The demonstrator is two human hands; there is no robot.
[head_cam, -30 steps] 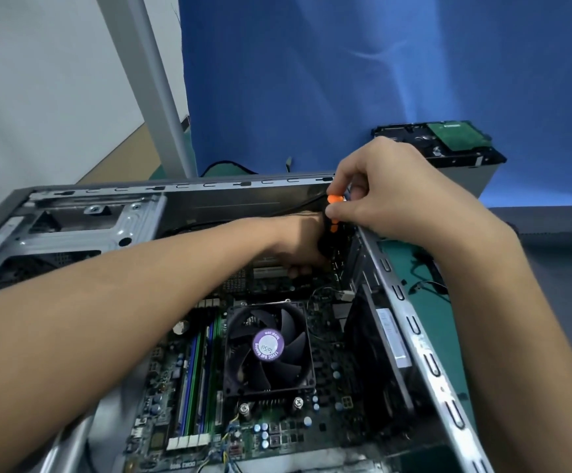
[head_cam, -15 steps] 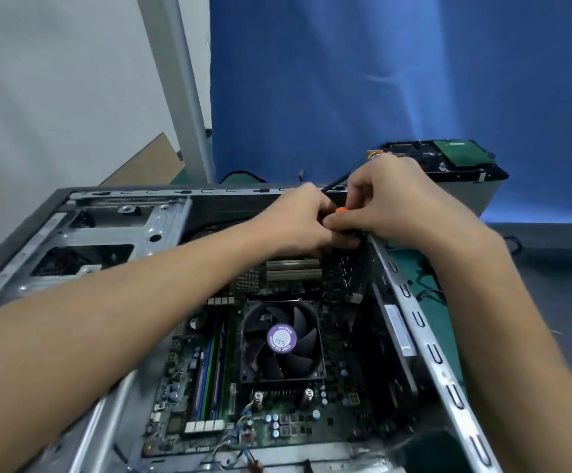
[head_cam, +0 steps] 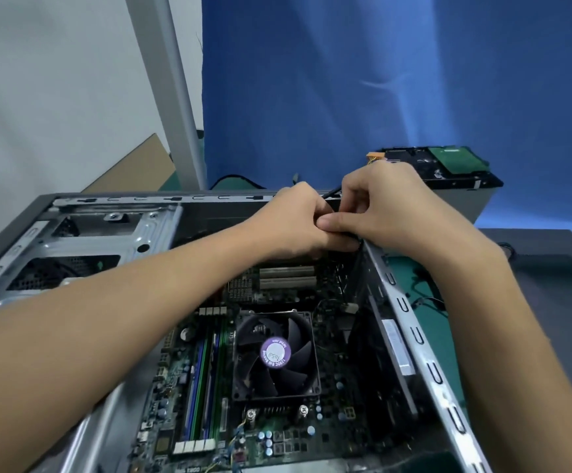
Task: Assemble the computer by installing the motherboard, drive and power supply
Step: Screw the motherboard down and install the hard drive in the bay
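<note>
Left hand (head_cam: 291, 223) and right hand (head_cam: 390, 206) both curl around a slim dark tool (head_cam: 333, 191) at the case (head_cam: 411, 322) corner; a slip could gouge the motherboard (head_cam: 332, 438) below

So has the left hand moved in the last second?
Yes. The left hand has risen from over the white slots, now uncovered, up to the case rim beside the right hand.
</note>
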